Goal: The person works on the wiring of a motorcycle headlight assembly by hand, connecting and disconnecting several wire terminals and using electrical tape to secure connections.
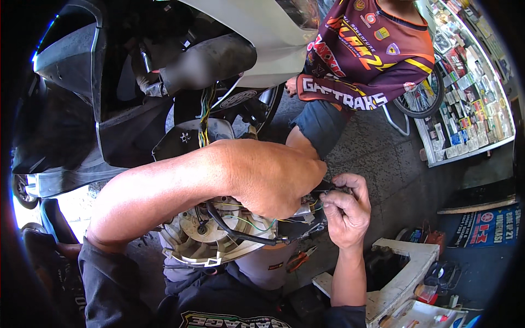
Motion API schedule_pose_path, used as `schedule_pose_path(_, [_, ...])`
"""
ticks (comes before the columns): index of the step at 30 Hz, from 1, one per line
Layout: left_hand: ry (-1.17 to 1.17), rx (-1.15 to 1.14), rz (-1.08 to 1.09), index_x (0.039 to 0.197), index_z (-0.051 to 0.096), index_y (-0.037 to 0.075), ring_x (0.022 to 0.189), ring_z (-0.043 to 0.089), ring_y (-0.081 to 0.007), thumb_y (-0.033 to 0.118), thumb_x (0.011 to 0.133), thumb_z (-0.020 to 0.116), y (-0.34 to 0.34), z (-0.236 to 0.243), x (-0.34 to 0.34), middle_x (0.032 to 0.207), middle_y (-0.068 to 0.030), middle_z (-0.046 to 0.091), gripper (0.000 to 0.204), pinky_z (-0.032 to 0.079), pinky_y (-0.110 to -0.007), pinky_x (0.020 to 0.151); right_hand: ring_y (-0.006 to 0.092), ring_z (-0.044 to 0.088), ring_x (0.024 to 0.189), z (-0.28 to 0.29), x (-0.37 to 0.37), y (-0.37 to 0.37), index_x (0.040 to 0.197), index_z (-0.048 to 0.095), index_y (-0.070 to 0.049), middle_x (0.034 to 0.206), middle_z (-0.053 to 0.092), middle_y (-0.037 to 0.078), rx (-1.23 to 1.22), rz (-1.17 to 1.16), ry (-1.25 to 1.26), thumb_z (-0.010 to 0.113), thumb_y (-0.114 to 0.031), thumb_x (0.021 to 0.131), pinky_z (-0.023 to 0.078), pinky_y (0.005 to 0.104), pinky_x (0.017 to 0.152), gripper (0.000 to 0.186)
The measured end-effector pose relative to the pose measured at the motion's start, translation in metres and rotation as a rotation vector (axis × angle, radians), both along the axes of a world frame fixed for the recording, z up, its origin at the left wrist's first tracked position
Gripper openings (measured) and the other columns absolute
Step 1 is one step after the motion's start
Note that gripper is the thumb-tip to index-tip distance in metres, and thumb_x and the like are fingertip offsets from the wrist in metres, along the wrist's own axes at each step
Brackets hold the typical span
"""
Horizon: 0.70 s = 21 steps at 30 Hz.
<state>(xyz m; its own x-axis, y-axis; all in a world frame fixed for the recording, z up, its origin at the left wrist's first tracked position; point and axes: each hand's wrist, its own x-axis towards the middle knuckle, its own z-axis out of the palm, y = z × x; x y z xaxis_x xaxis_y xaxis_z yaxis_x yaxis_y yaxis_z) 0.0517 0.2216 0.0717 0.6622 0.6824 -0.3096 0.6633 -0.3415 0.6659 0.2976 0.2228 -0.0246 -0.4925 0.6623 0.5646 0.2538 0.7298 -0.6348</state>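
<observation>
A pale plastic motorcycle part (188, 238) with a ribbed back rests on my lap, with loose wires and a black cable (232, 232) across it. My left hand (279, 177) reaches over it, curled, its back hiding its fingers and whatever they hold. Close by, my right hand (347, 213) pinches with thumb and forefinger at a small black piece (324, 186) between the two hands; its kind does not show. Thin wires and a silvery metal box (304, 212) lie just below the left hand.
A partly stripped motorcycle (65, 115) stands ahead on the left, a wire bundle (206, 112) hanging from it. Another person (366, 54) is beside it. Orange-handled pliers (301, 259) lie on the floor. A worn white box (402, 268) stands right, a glass showcase (470, 98) farther back.
</observation>
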Motion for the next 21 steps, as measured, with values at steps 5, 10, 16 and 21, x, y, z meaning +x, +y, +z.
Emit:
schedule_pose_path(5, [0.074,-0.165,0.005,0.117,0.058,-0.013,0.084,0.074,-0.0406,0.009,0.088,0.062,0.003,0.009,0.001,0.085,-0.0267,0.072,0.037,0.058,-0.046,0.073,0.0269,0.064,0.093,0.0,-0.002,0.003,0.097,0.074,-0.006,0.103,0.062,0.013,-0.036,0.049,0.018,0.08,0.003,0.077,0.054,0.0353,0.077,0.022])
schedule_pose_path(10, [0.034,-0.204,0.002,0.124,0.059,-0.009,0.092,0.073,-0.0411,0.009,0.086,0.061,0.007,-0.001,0.001,0.094,-0.0263,0.073,0.042,0.057,-0.047,0.082,0.0295,0.065,0.093,-0.003,-0.001,0.006,0.095,0.075,-0.006,0.102,0.063,0.013,0.067,0.045,-0.042,0.081,0.004,0.074,0.055,0.038,0.079,0.023])
schedule_pose_path(16, [-0.001,-0.168,0.064,0.125,0.058,-0.008,0.097,0.072,-0.0426,0.013,0.085,0.063,0.004,-0.001,0.004,0.097,-0.0278,0.072,0.046,0.056,-0.048,0.086,0.0334,0.067,0.099,0.006,0.0,0.006,0.088,0.075,-0.004,0.108,0.067,0.015,0.183,0.042,-0.161,0.082,0.007,0.068,0.056,0.0421,0.085,0.024])
schedule_pose_path(21, [0.019,-0.151,0.062,0.124,0.057,-0.011,0.103,0.07,-0.0437,0.018,0.084,0.063,-0.002,-0.009,0.011,0.106,-0.03,0.07,0.05,0.054,-0.049,0.091,0.0296,0.066,0.112,-0.008,0.004,-0.014,0.114,0.066,0.004,0.123,0.067,0.019,-0.274,0.023,0.209,0.083,0.0,0.081,0.053,0.0412,0.098,0.037])
